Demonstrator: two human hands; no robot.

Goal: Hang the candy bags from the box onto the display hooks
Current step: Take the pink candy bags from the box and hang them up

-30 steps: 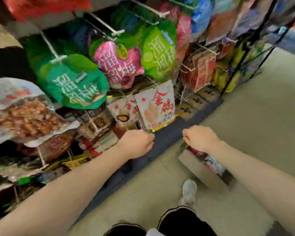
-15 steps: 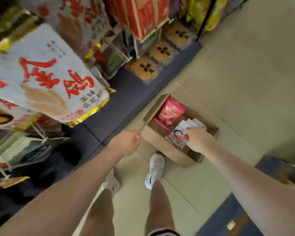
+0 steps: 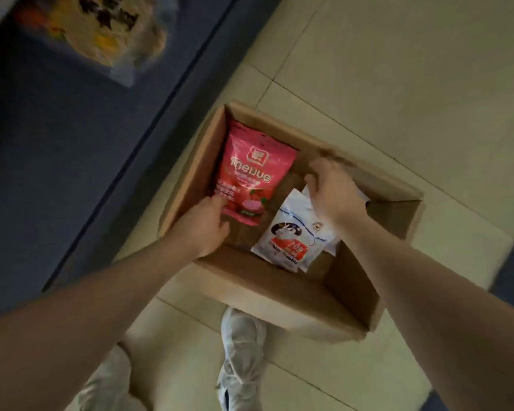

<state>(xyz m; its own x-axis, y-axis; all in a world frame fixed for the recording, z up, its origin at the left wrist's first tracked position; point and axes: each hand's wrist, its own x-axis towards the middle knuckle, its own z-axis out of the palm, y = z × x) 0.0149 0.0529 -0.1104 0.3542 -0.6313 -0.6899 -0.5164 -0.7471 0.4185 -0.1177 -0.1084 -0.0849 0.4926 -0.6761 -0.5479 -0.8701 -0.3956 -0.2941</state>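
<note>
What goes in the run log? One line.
stage: picking | left hand: touching pink bag | right hand: over white bag | cardboard box

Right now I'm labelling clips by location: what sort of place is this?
Probably a shop aisle during restocking: an open cardboard box on tiled floor holds packaged candy bags, beside a dark shelf base.

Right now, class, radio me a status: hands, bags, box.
Left hand on the pink bag, grip unclear. Right hand over the white bags, grip unclear. Both lie inside the cardboard box. Nothing blocking.
</note>
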